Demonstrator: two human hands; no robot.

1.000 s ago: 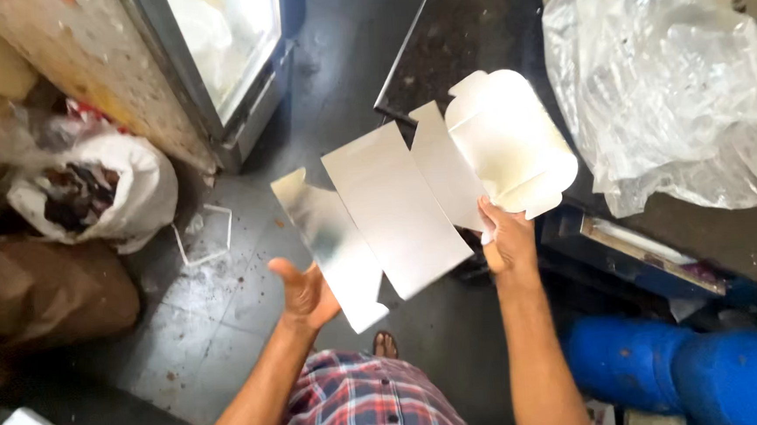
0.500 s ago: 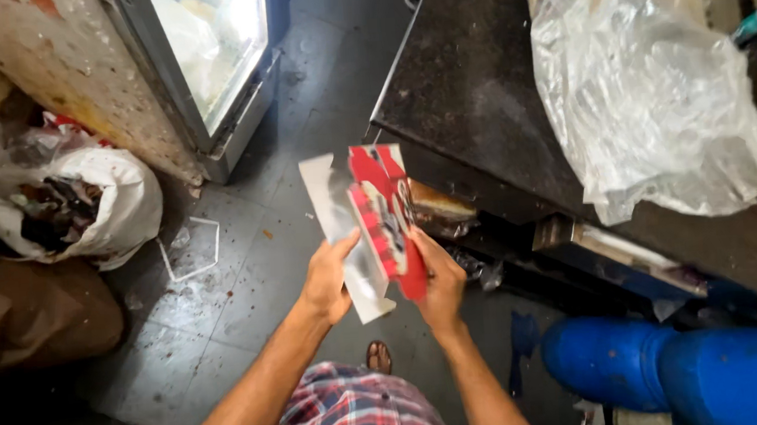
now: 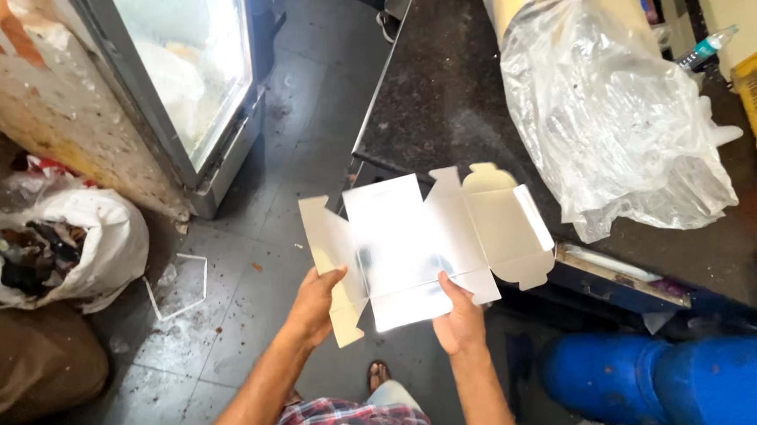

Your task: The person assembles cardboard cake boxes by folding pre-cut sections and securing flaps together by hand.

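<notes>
We grip the unfolded silver-lined carton blank [image 3: 415, 245] mid-frame, left hand [image 3: 314, 304] and right hand [image 3: 457, 320] closed on its lower edge, black counter [image 3: 442, 104] behind.

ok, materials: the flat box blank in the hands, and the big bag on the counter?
Box blank: looks like thin paperboard with a silvery, foil-like inner face; it glares, with sharp creases and die-cut flaps. Bag: clear thin plastic film, crinkled and glossy, contents showing through. Counter: dark speckled stone, probably.
</notes>
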